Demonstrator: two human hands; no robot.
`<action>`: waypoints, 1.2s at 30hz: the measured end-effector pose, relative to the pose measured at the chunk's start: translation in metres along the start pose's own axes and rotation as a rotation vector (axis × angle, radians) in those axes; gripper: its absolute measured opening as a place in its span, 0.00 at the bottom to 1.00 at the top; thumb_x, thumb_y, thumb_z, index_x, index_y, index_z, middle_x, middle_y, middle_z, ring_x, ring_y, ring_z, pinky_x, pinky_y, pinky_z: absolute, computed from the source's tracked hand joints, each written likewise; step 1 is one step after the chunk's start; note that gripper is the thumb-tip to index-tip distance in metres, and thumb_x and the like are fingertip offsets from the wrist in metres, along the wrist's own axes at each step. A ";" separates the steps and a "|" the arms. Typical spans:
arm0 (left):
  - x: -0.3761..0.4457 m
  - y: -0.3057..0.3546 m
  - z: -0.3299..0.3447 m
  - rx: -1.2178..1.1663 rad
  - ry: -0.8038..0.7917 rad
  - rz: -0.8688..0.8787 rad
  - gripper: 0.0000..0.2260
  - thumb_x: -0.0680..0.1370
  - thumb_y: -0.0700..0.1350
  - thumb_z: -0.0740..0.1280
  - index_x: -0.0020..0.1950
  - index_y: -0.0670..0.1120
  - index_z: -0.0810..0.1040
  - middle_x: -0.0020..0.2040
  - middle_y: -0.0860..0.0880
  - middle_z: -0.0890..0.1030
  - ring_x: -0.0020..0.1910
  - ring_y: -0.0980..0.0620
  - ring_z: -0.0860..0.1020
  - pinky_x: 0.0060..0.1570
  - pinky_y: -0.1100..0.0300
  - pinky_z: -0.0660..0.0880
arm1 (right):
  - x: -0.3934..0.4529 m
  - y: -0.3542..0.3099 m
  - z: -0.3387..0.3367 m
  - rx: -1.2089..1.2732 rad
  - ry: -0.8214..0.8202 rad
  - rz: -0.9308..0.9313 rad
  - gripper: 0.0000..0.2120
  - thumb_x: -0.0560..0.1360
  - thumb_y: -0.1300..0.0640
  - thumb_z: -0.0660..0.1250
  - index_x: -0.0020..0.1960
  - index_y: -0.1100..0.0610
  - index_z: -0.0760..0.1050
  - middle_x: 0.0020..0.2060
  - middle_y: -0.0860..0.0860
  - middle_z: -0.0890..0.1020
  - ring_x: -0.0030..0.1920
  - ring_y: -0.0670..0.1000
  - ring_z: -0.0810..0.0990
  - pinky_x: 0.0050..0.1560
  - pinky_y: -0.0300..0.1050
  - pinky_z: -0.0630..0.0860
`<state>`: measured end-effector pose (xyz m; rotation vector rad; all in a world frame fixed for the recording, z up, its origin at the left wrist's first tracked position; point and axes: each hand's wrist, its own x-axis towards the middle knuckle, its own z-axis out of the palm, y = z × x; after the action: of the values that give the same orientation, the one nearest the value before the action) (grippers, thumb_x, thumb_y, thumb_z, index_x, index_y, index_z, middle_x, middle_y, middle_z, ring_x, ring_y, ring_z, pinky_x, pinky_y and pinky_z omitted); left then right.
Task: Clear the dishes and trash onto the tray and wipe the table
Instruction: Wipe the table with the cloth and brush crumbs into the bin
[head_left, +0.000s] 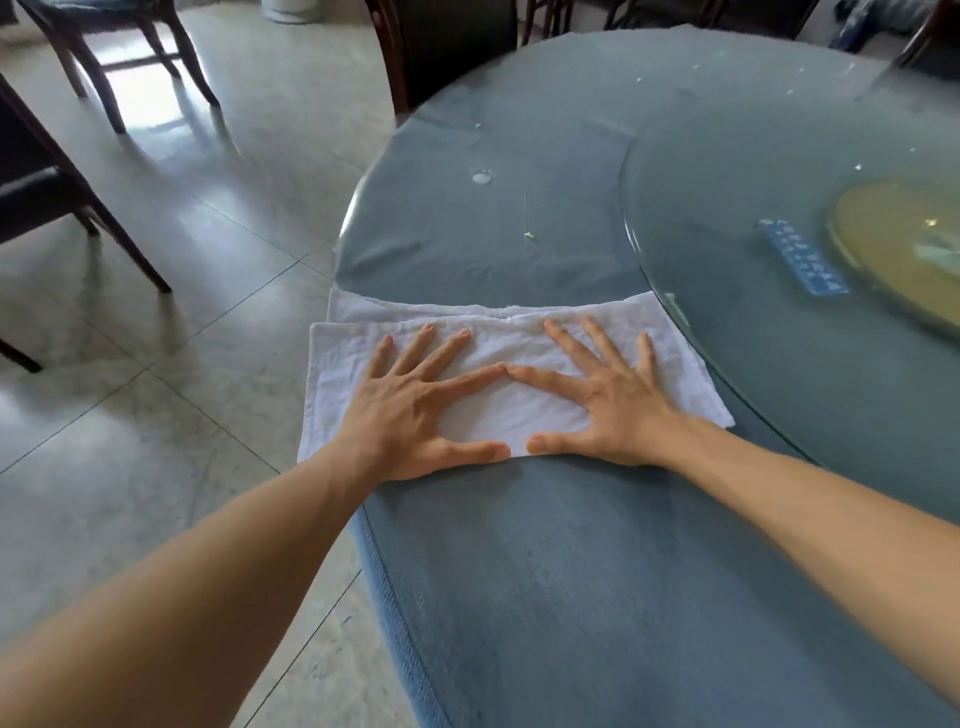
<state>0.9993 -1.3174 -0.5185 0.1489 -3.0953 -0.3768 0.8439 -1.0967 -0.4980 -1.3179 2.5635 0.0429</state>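
A white folded cloth (514, 410) lies flat on the round table (571, 571), which has a blue cover under clear plastic. The cloth's left end hangs past the table's left edge. My left hand (415, 415) and my right hand (602, 405) press flat on the cloth side by side, fingers spread, index fingertips and thumbs nearly touching. Beyond the cloth, a small wet blob (481, 175) and a few small crumbs (530, 235) sit on the plastic. No dishes or tray are in view.
A glass turntable (727, 171) covers the table's right side, with a yellow-green disc (893, 254) and a blue label (802, 257) beneath it. Dark wooden chairs stand on the tiled floor at the left (52, 197), far left (104, 57) and behind the table (447, 47).
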 end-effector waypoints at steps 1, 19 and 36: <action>0.004 -0.004 -0.001 -0.005 -0.003 0.009 0.39 0.66 0.85 0.48 0.74 0.78 0.41 0.83 0.58 0.46 0.83 0.50 0.43 0.78 0.39 0.43 | 0.003 0.000 0.000 -0.001 0.003 0.010 0.38 0.65 0.15 0.52 0.70 0.14 0.39 0.82 0.38 0.35 0.81 0.53 0.30 0.71 0.79 0.32; 0.132 -0.100 -0.020 -0.019 -0.031 0.205 0.37 0.67 0.83 0.49 0.75 0.77 0.46 0.83 0.60 0.49 0.83 0.51 0.44 0.79 0.41 0.43 | 0.104 0.001 -0.023 0.066 0.036 0.231 0.38 0.62 0.13 0.46 0.70 0.15 0.40 0.82 0.38 0.36 0.82 0.52 0.31 0.71 0.81 0.36; 0.261 -0.172 -0.046 -0.028 -0.097 0.314 0.38 0.68 0.82 0.52 0.76 0.76 0.44 0.83 0.59 0.46 0.82 0.51 0.41 0.79 0.44 0.38 | 0.217 0.028 -0.064 0.086 -0.009 0.337 0.39 0.64 0.14 0.50 0.71 0.16 0.39 0.81 0.39 0.32 0.81 0.52 0.29 0.72 0.80 0.35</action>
<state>0.7572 -1.5197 -0.5131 -0.3623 -3.1288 -0.4246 0.6865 -1.2621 -0.4906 -0.8426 2.7167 0.0009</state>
